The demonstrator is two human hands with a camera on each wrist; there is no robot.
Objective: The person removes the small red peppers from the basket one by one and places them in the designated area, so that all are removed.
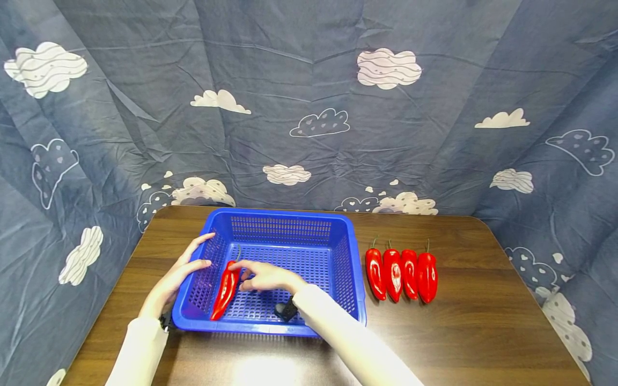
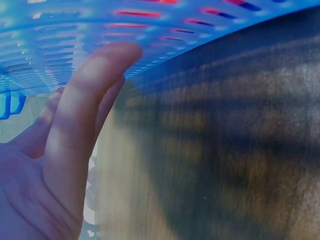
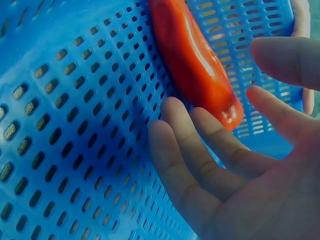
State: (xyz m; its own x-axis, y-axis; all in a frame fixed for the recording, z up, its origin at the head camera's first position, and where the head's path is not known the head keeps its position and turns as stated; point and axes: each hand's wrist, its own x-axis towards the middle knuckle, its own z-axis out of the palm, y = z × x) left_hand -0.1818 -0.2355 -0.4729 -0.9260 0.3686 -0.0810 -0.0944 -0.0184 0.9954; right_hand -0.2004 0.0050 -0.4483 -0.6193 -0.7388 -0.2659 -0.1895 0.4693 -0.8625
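Note:
A glossy red pepper (image 1: 226,289) with a thin green stem lies in the left part of a blue plastic basket (image 1: 277,328). My right hand (image 1: 267,276) is over the basket, its fingertips at the stem end of that pepper. In the right wrist view the fingers (image 3: 175,150) are spread and loosely bent, with nothing between them; whether one touches the pepper I cannot tell. My left hand (image 1: 176,273) is at the basket's left rim, two straight digits reaching over it. The left wrist view shows another digit (image 2: 100,75) against the slotted outer side.
Several red peppers (image 1: 392,273) lie side by side on the wooden table (image 1: 463,343), right of the basket. Behind the table hangs a dark blue curtain (image 1: 309,150) with white clouds. A black strap device (image 1: 288,309) is on my right wrist.

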